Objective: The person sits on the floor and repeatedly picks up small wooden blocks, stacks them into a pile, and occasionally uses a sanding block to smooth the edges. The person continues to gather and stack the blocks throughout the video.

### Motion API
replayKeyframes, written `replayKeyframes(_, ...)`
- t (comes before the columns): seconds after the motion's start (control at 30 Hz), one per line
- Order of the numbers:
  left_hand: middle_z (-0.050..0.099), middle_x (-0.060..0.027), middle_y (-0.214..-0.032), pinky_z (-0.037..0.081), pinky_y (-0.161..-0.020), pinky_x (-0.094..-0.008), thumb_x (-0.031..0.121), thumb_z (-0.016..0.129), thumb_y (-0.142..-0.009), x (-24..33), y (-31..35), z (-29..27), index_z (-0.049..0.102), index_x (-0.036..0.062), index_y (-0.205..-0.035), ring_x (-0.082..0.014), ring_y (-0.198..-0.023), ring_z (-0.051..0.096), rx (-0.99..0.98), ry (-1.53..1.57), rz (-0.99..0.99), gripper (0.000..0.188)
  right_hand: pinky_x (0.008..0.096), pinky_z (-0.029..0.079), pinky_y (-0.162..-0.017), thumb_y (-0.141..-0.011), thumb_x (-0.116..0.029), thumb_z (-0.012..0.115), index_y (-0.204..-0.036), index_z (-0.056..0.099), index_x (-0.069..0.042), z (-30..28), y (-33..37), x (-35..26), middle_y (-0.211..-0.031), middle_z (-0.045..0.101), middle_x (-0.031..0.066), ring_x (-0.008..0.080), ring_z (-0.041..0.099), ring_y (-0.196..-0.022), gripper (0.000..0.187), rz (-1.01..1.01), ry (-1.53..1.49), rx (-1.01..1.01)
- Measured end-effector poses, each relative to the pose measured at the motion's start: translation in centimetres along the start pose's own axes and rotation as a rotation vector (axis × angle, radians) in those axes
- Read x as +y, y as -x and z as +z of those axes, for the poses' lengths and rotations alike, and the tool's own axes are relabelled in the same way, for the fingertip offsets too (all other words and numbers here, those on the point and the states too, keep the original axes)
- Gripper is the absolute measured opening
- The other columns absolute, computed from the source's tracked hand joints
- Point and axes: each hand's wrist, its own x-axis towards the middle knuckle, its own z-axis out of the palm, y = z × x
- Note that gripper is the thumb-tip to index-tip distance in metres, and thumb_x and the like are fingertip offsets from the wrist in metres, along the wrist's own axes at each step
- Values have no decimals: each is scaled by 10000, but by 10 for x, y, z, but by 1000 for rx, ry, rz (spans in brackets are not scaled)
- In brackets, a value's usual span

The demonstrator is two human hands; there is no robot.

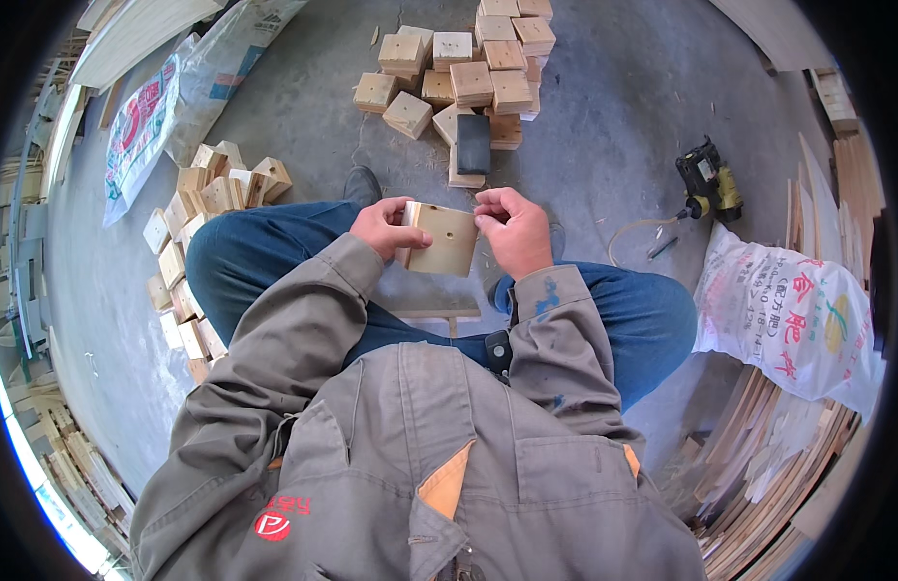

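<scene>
Between my knees my left hand grips a squarish pale wooden block by its left side, thumb on the front face. That face has a small dark hole near its middle, and another dark spot shows on the upper edge. My right hand is at the block's upper right corner, thumb and forefinger pinched together. Whether those fingertips hold something small or just touch the block's edge I cannot tell. A black rectangular object lies on the blocks just beyond my hands.
Stacked wooden blocks stand ahead, and more blocks are heaped by my left knee. A black and yellow power tool with a hose lies on the right. White printed sacks and wooden strips line the right side.
</scene>
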Motion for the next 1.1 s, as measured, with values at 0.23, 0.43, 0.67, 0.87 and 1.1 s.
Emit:
replayKeyframes(0.23, 694, -127, -1087, 527, -913, -315, 67, 845, -653, 15, 10, 8, 618, -71, -1254, -199, -987, 673, -30, 28, -48, 657, 340, 550, -740, -846, 28, 675, -996, 670, -3, -1, -1, 3, -882, 710, 132, 222, 691, -808, 154, -66, 91, 20)
replayKeyframes(0.43, 688, -147, -1114, 522, -921, -321, 78, 844, -654, 9, 5, 3, 599, -76, -1286, -220, -1006, 671, -52, 1, -57, 695, 421, 533, -737, -876, -10, 652, -973, 616, -22, 1, -2, 8, -869, 678, 175, 345, 669, -812, 104, -204, 326, 92)
replayKeyframes(0.67, 667, -141, -1206, 525, -950, -411, 97, 822, -682, 11, 5, 1, 569, -36, -1357, -268, -1106, 648, -36, 81, -103, 734, 414, 532, -712, -876, -38, 674, -962, 628, -27, -8, -5, 12, -887, 687, 179, 313, 673, -783, 98, 75, 314, 141)
replayKeyframes(0.87, 669, -147, -1200, 525, -960, -399, 102, 836, -667, 13, 6, 2, 565, -51, -1353, -260, -1095, 656, -17, 87, -92, 753, 339, 550, -732, -828, -3, 684, -982, 648, -11, -6, -7, 14, -894, 702, 128, 223, 678, -777, 158, -33, 103, 139)
replayKeyframes(1.1, 693, -146, -1121, 517, -946, -327, 113, 869, -628, 1, -1, -1, 592, -75, -1299, -220, -1019, 674, 11, -16, -14, 750, 335, 557, -736, -789, 2, 686, -1021, 658, -7, 1, -1, -1, -872, 697, 111, 226, 680, -776, 233, -82, 112, -2)
